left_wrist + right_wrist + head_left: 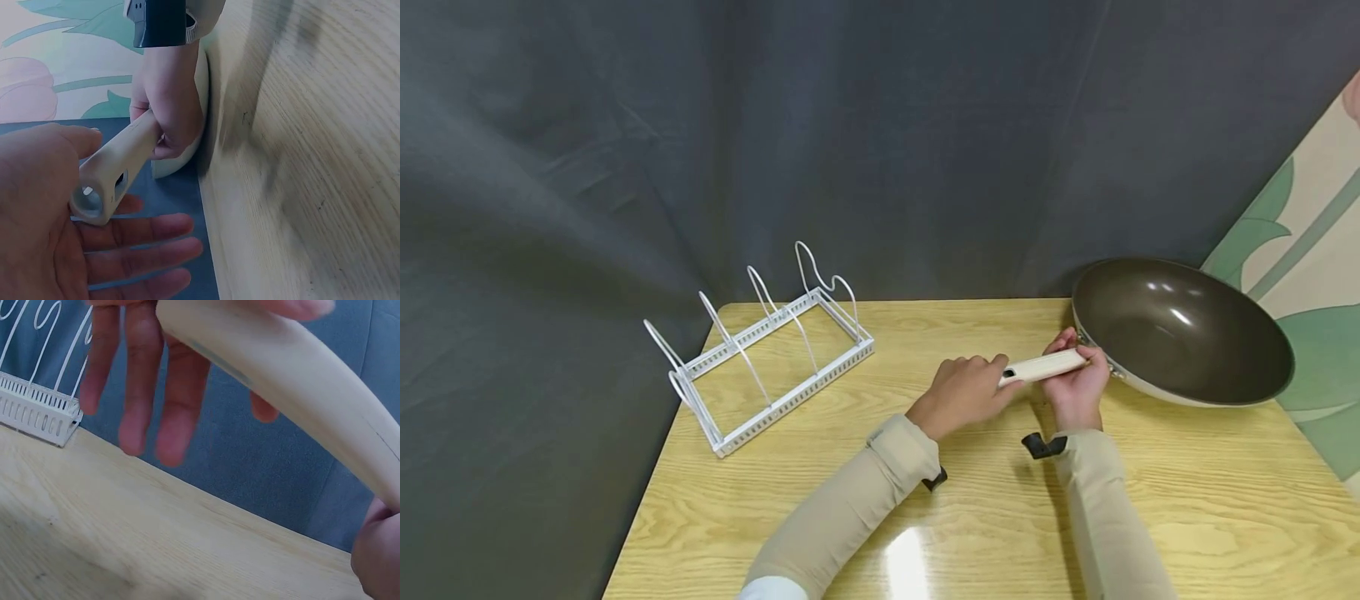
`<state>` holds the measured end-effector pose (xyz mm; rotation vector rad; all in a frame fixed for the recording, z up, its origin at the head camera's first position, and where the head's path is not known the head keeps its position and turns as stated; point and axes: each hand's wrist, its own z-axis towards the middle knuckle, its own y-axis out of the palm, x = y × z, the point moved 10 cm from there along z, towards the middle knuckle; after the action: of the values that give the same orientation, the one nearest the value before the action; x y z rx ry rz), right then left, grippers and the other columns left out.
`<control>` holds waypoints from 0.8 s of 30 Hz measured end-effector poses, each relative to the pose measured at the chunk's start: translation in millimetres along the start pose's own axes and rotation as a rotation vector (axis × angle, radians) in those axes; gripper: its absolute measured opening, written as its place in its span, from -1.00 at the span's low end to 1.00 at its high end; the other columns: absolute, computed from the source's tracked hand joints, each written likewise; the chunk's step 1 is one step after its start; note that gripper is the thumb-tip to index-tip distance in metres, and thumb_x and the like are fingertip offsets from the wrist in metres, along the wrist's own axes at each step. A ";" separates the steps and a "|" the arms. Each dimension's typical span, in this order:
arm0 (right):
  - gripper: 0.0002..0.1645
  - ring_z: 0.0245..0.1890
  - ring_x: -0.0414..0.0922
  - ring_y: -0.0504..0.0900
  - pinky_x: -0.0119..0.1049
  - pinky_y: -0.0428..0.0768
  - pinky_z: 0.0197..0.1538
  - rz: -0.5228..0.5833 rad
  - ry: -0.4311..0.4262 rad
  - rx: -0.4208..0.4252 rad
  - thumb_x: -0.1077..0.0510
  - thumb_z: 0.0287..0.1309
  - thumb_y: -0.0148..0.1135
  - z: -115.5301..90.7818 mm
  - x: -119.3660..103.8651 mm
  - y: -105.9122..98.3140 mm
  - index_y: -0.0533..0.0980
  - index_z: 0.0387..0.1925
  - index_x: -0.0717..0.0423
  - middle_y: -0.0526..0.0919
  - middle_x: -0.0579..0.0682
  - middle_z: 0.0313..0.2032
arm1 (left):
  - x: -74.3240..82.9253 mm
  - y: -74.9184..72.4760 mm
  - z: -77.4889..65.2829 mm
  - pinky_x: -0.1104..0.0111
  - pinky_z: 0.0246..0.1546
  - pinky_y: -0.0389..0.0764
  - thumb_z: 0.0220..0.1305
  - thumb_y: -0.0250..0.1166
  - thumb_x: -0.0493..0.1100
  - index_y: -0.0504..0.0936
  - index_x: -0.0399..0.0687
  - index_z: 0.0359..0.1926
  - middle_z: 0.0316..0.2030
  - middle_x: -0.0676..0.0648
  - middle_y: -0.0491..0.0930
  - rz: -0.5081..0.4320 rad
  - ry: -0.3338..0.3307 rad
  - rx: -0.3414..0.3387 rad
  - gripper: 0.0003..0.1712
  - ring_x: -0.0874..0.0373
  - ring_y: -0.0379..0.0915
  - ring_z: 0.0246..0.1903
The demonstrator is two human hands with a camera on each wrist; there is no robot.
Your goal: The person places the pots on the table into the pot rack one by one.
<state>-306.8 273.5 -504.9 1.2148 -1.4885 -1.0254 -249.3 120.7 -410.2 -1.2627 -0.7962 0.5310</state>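
Observation:
A wok (pixel 1183 333) with a dark brown inside and a cream outside sits at the table's back right, its inside facing up and toward me. Its cream handle (pixel 1045 367) points left. My right hand (pixel 1078 392) grips the handle close to the wok's rim. At the handle's free end is my left hand (pixel 966 392). In the left wrist view, the left hand (pixel 47 206) has its fingers (pixel 140 253) stretched out under and past the handle end, its thumb lying along the handle's side. The wok's body is mostly hidden there behind the right hand (pixel 172 103).
On the table's left stands a white wire pan rack (pixel 793 408) with several upright loops. A dark curtain (pixel 887 150) hangs behind the wooden table (pixel 985 525). Floral cloth (pixel 1326 333) borders the right side, close to the wok.

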 end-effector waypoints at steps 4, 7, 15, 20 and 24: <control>-0.78 -0.38 0.08 0.64 -0.18 0.64 -0.38 -0.005 0.004 -0.017 0.42 0.14 -0.13 2.2 -0.7 2.0 0.41 -0.21 0.31 0.64 0.22 -0.27 | 3.2 1.8 8.4 0.41 -0.72 0.33 0.55 -0.02 0.33 0.56 0.08 -0.08 -0.55 0.11 0.44 0.037 -0.025 -0.023 -0.52 0.27 0.33 -0.69; -0.82 -0.37 0.08 0.67 -0.17 0.65 -0.39 -0.005 0.010 -0.007 0.40 0.14 -0.08 4.1 -1.8 0.6 0.44 -0.26 0.34 0.66 0.22 -0.27 | 9.1 2.0 14.6 0.40 -0.71 0.34 0.54 0.03 0.30 0.59 0.08 -0.06 -0.54 0.12 0.45 0.081 -0.027 -0.019 -0.54 0.27 0.33 -0.68; -0.85 -0.37 0.08 0.70 -0.16 0.66 -0.41 -0.004 0.020 -0.012 0.40 0.13 -0.01 7.4 -7.9 -1.5 0.47 -0.28 0.37 0.69 0.22 -0.26 | 23.5 5.0 23.8 0.39 -0.69 0.38 0.49 0.15 0.27 0.64 0.08 0.06 -0.47 0.11 0.55 0.209 -0.020 -0.015 -0.55 0.26 0.36 -0.66; -0.75 -0.27 0.08 0.72 -0.14 0.68 -0.33 -0.009 0.015 -0.046 0.43 0.13 -0.05 8.9 -8.6 0.9 0.44 -0.14 0.36 0.69 0.22 -0.14 | 26.3 8.9 29.9 0.38 -0.64 0.39 0.48 0.16 0.24 0.63 0.08 0.05 -0.41 0.10 0.59 0.212 -0.034 -0.036 -0.58 0.26 0.38 -0.61; -0.66 -0.20 0.10 0.72 -0.12 0.69 -0.25 0.002 0.014 -0.057 0.44 0.15 -0.09 11.6 -6.8 2.9 0.40 -0.02 0.33 0.68 0.24 -0.05 | 25.9 11.9 36.1 0.38 -0.60 0.42 0.48 0.16 0.24 0.62 0.06 0.06 -0.36 0.10 0.62 0.223 -0.042 -0.041 -0.58 0.25 0.42 -0.57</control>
<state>-318.2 281.3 -505.7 1.1773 -1.4395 -1.0487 -260.0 165.4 -412.1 -1.3912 -0.7080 0.7256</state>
